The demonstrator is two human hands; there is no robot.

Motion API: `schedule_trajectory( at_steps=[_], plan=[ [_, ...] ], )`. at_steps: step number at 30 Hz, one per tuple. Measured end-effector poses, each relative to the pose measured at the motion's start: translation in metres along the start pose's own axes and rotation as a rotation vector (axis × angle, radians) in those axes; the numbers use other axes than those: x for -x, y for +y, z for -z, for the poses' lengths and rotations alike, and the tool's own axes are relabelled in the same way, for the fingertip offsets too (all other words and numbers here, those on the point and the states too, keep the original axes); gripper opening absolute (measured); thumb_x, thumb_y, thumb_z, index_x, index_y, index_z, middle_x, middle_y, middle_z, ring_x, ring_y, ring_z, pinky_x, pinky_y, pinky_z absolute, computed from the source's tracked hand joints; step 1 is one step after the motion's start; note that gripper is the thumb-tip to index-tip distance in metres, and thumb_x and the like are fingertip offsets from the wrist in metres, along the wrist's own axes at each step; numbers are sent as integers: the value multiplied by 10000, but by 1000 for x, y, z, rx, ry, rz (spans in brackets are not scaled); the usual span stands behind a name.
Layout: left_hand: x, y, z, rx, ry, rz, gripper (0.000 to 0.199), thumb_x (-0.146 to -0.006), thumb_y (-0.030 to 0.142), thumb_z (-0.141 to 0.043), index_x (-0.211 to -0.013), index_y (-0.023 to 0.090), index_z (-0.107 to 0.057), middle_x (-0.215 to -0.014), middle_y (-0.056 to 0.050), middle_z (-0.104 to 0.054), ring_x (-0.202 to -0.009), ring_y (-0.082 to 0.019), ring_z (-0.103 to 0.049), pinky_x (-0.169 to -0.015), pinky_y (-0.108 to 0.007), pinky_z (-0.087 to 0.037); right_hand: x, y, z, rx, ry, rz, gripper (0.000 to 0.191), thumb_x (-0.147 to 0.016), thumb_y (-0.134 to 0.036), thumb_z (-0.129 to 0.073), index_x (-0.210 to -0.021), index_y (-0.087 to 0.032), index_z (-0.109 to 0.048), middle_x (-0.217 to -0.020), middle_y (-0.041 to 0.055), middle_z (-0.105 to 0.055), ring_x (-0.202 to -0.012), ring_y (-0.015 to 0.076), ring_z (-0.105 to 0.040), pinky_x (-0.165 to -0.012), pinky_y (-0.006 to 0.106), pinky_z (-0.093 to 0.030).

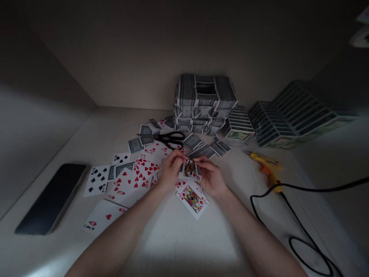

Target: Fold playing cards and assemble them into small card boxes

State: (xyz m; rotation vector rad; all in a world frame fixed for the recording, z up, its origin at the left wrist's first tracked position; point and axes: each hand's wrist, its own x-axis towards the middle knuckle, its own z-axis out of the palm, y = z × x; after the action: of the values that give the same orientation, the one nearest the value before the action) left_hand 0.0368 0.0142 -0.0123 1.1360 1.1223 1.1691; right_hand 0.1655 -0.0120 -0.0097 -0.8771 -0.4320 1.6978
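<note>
Between my two hands is a playing card, a red face card with its picture side towards me. My left hand pinches its left side near the top edge, fingers closed. My right hand grips the upper right side, thumb and fingers together. Just below them a jack of diamonds lies face up on the table, partly over other diamond cards. Left of my left hand spread many loose cards, mostly hearts and spades. Black-handled scissors lie beyond my hands.
Behind stands a box-like structure built of folded cards, with card stacks to its right. A yellow glue gun and its black cable lie on the right. A dark phone rests at left. Walls enclose the table.
</note>
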Motion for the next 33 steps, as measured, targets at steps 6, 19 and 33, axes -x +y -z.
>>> schedule_trajectory(
  at_steps=[6, 19, 33],
  plan=[
    [3, 0, 3, -76, 26, -59, 80, -672, 199, -453, -640, 191, -526, -582, 46, -505, -530, -93, -425, -498, -194, -333, -1, -1, 2, 103, -98, -158, 303, -743, -468, -497, -710, -180, -583, -438, -22, -519, -365, 112, -440, -343, 202, -336],
    [8, 1, 8, -173, -176, -181, 119, -666, 140, -425, -614, 185, -522, -569, 45, -489, -519, -86, -420, -510, -197, -335, 2, -7, 1, 270, -120, -299, 335, -657, -457, -674, -577, -160, -542, -319, -76, -419, -218, 35, -253, -226, 172, -105],
    [-1, -4, 7, -215, -156, -90, 185, -750, 360, -529, -749, 175, -542, -647, 39, -512, -598, -97, -463, -555, -202, -368, 0, 11, 5, 717, 109, 288, 415, -782, -552, -484, -572, -199, -427, -273, -96, -377, -215, 65, -348, -258, 173, -201]
  ],
)
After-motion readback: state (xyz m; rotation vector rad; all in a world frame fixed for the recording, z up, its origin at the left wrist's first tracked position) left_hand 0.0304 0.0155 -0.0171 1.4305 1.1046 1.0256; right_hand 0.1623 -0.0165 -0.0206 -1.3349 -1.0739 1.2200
